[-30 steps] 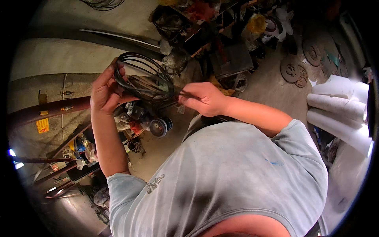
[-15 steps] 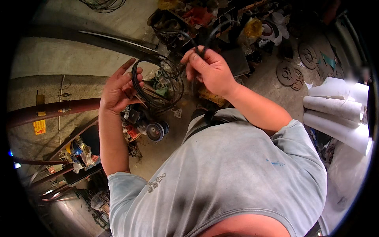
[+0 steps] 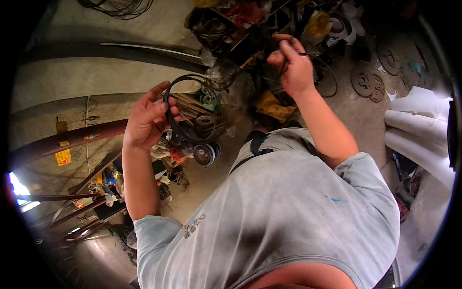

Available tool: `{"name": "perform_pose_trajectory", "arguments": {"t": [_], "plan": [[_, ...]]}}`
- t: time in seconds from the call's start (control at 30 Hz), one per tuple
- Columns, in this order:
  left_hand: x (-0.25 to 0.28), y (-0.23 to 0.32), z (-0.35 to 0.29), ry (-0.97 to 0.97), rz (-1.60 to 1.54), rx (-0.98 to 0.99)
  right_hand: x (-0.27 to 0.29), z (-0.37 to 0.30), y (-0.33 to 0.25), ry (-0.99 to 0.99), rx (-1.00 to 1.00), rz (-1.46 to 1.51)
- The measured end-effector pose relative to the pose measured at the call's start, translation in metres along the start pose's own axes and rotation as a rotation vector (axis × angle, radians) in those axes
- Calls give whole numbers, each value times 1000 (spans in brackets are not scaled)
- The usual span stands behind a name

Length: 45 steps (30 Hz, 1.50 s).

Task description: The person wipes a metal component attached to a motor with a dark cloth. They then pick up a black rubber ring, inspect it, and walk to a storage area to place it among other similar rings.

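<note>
A loose coil of thin black cable [image 3: 178,130] hangs from my left hand [image 3: 146,118]. The thumb and fingers pinch the coil's left side, and the outer fingers stay spread. Farther right and higher, my right hand [image 3: 298,72] is closed on a length of the same kind of black cable [image 3: 333,76], which bows out to the right of the wrist. The fingertips of that hand are slightly blurred. Whether this length joins the coil cannot be made out against the dark clutter behind it.
Beneath the coil stands a small wheel [image 3: 204,154] among parts and bags. A yellow bag [image 3: 274,107] lies on the floor between my hands. White rolls [image 3: 416,125] are at the right, near round metal plates [image 3: 362,83]. A dark red pipe [image 3: 103,132] runs at the left.
My right hand has moved right and up, away from the coil, with the cable in it. My left hand still holds the coil, now slightly lower. The view has shifted a little.
</note>
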<state>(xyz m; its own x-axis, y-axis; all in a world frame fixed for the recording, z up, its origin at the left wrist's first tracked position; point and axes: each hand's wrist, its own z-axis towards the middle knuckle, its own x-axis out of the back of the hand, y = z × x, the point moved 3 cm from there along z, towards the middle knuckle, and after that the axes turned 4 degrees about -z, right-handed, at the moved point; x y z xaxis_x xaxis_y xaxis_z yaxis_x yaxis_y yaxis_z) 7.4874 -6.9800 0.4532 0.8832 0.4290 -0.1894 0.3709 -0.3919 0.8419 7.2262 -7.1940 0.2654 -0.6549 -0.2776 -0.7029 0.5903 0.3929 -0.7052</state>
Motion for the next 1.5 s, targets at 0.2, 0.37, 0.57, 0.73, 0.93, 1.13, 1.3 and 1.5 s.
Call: {"name": "perform_pose_trajectory", "arguments": {"t": [0.2,0.37,0.57,0.73,0.93,1.13,1.3,1.5], "plan": [[-8,9,-7,30,33,11,22,-7,10,-132,-211,431],[-12,7,-5,39,26,-12,-36,-52,10,-333,-497,-33],[-31,12,-6,32,66,-63,-41,-47,53,-202,-415,-42],[-56,24,-11,-17,55,-122,12,-43,114,-5,-459,-100],[-68,28,-12,-90,69,-121,-3,-62,160,-135,-764,103],[-59,33,-18,-103,71,-131,-15,-66,167,-173,-822,196],[-55,37,-18,-129,36,-152,-20,-63,166,-200,-749,101],[-54,40,-21,-71,21,-172,-26,-66,146,-244,-728,14]]}}
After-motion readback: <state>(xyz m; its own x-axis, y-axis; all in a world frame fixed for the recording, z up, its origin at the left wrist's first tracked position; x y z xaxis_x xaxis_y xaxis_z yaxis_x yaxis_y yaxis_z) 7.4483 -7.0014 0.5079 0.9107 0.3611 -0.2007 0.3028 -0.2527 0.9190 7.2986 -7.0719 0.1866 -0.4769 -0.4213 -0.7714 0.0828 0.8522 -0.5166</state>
